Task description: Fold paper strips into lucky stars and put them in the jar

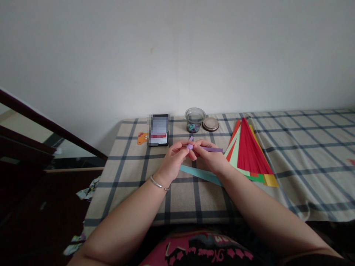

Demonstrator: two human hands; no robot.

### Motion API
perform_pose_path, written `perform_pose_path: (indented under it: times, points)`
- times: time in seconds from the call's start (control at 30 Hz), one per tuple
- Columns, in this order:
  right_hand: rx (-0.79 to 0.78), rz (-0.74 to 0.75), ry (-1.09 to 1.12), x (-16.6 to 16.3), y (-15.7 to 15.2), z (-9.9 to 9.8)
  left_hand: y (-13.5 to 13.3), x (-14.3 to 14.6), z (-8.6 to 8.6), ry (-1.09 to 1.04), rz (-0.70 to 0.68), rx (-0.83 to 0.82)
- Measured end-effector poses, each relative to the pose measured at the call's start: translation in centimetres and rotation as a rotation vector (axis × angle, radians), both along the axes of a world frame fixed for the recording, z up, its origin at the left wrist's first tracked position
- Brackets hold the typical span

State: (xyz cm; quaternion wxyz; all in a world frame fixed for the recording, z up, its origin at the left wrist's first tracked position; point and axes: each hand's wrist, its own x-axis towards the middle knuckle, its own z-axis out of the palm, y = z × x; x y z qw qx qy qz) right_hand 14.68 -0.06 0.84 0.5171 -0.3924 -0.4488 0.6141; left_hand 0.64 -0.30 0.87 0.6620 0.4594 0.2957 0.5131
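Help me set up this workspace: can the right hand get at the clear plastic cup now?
Probably yes: the cup stands just beyond the right hand, with only checked fabric tablecloth showing between, though that hand is holding a thin purple paper strip.

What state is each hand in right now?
Left hand: closed, holding the purple paper strip at its folded part.
Right hand: closed, holding the same strip.

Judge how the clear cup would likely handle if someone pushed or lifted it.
The clear cup is probably light: its walls look thin and the small blue and purple pieces fill only the bottom. Pushed near the top, it may tip, since its rim is wider than its base. Its mouth looks open, so tipping could spill them.
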Motion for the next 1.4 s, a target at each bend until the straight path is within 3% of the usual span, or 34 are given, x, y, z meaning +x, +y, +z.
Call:
perform_pose_path:
  times: [0.27, 0.5, 0.67, 0.97, 1.13, 1.4]
  points:
    - [-0.042, 0.200, 0.136, 0.09, -0.13, -0.06, 0.03, -0.10, 0.17, -0.185, -0.188, -0.124]
    - [0.023, 0.264, 0.098, 0.20, -0.21, 0.01, 0.13, -0.10, -0.05, -0.165, -0.204, -0.173]
    - [-0.006, 0.188, 0.093, 0.19, -0.11, 0.03, 0.07, -0.01, -0.10, -0.052, -0.156, -0.110]
    - [0.016, 0.173, 0.057, 0.24, 0.29, -0.07, -0.11, -0.52, -0.04, 0.313, 0.004, 0.263]
    - [0.080, 0.038, -0.017, -0.02, 0.27, 0.36, -0.08, -0.34, -0.21, 0.296, 0.170, 0.341]
    - [0.128, -0.101, -0.133, 0.20, 0.47, 0.17, -0.16, -0.44, -0.40, 0.419, 0.171, 0.406]
